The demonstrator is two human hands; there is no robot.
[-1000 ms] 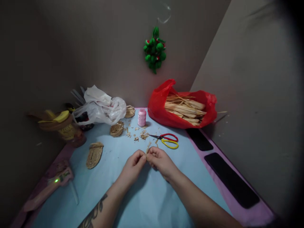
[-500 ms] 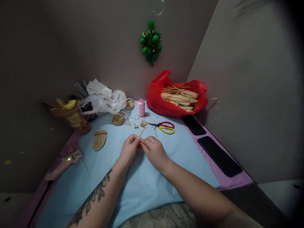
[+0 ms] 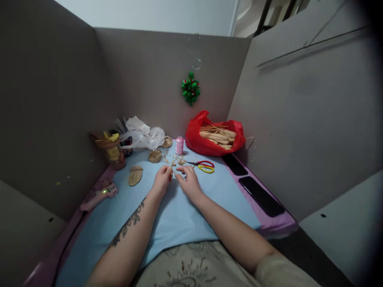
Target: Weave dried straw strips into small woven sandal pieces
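A blue cloth spreads beneath the grip, probably to protect the surface. Beyond the grip to the right, a red bag gapes, presumably keeping dry fibres reachable. Nearer, scissors lie handles rightward, seemingly for convenience. The right hand has thumb and finger parted; contact is unclear. Beside it, the left hand pinches a thin strip, apparently steadying it.

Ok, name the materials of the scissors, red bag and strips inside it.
Scissors: slim dark blades, likely metal; smooth, bright red and yellow handles, possibly plastic. Red bag: thin plastic, by its sheen and crinkles. Strips: probably dried plant fibre, matte, tan, uneven.
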